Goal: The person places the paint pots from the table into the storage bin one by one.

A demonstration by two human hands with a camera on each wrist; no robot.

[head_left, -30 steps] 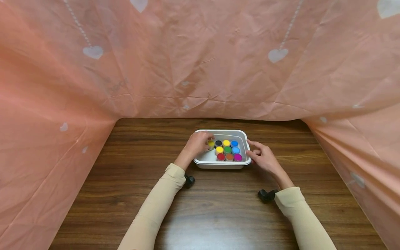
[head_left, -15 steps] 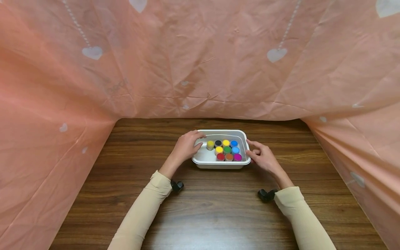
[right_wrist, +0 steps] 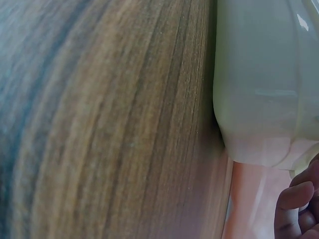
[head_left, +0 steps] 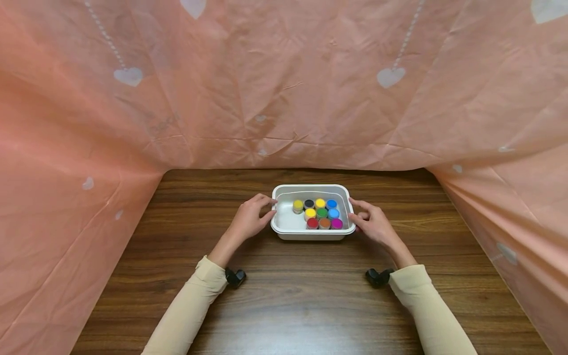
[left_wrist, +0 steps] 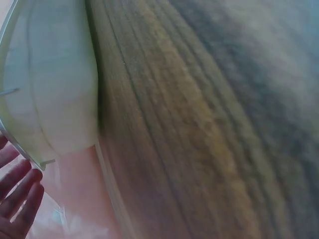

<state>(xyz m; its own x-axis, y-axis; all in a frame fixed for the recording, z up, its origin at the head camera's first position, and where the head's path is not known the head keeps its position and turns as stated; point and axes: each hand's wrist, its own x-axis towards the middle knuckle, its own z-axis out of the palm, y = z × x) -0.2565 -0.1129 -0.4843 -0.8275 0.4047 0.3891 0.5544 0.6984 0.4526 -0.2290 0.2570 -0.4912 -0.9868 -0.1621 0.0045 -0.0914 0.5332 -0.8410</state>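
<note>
A white plastic tub [head_left: 312,231] sits on the wooden table in the head view, with several small paint pots grouped inside. A yellow pot [head_left: 298,206] stands at the left of the group, beside a black one [head_left: 308,203]. Red [head_left: 312,223], brown [head_left: 324,223] and magenta [head_left: 337,223] pots line the near side. My left hand [head_left: 249,217] touches the tub's left rim with extended fingers; the left wrist view shows them beside the rim. At the right rim, my right hand [head_left: 372,224] grips with thumb and index finger, its other fingers curled.
Brown wooden table [head_left: 306,296] surrounds the tub on all sides. A pink curtain [head_left: 284,98] with white hearts hangs behind and along both sides. A black wrist camera [head_left: 236,277] sits at the left cuff, another black camera [head_left: 378,277] at the right.
My left hand has let go of the yellow pot and moved left out of the tub to its left rim. My right hand stays at the right rim.
</note>
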